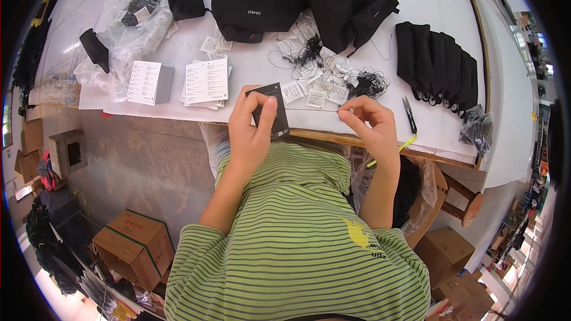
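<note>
Your green striped shirt (297,232) fills the near part of the view, with both forearms rising from it toward the table edge. Your left hand (251,128) holds a small black card (270,110) upright just over the wooden table edge (333,138), thumb on its face and fingers curled behind it. Your right hand (369,122) is level with it and a little apart, thumb and forefinger pinched together; a thin thread (309,110) seems to run from the pinch toward the card, though it is too fine to be sure.

Just beyond your right hand, black snips (409,116) lie on the white tabletop (434,0). Past the card sit small white tags (315,92) mixed with tangled black strings (367,83). To the left lie stacks of printed white leaflets (205,82). To the right stands a row of folded black pouches (439,68). At the far edge, black bags (279,0) are heaped together, with clear plastic bags (134,24) on the far left.
</note>
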Demonstrator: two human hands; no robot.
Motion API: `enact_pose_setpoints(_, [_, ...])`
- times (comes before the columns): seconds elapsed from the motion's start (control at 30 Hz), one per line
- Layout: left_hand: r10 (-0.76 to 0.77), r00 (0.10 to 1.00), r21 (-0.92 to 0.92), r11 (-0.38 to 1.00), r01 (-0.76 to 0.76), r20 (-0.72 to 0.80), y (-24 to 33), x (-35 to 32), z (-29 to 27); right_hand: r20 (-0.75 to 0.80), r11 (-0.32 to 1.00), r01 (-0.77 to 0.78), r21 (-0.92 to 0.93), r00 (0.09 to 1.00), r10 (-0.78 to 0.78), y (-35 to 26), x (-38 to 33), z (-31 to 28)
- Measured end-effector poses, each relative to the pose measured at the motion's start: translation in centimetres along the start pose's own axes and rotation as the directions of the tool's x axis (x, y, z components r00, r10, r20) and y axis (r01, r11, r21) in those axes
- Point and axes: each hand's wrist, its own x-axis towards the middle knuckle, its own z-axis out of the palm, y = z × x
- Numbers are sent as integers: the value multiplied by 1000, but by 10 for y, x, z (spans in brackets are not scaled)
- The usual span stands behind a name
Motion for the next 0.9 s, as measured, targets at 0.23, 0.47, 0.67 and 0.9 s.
enact_pose_setpoints(0.23, [9,999,-38,999,-10,-41,-2,0,1,-1,1000,2,-29,1000,-2,-1,1,-2])
enact_pose_setpoints(0.47, [-40,998,-99,994,36,-38,3,0,1,-27,1000,1,-24,1000,-1,0,1,-2])
enact_pose_setpoints(0.67, [-50,998,-107,993,46,-32,4,0,0,-35,999,-30,40,999,31,0,1,-2])
enact_pose_setpoints(0.9, [-17,998,-121,993,11,-53,1,2,1,-30,1000,-3,-25,1000,2,1,2,-4])
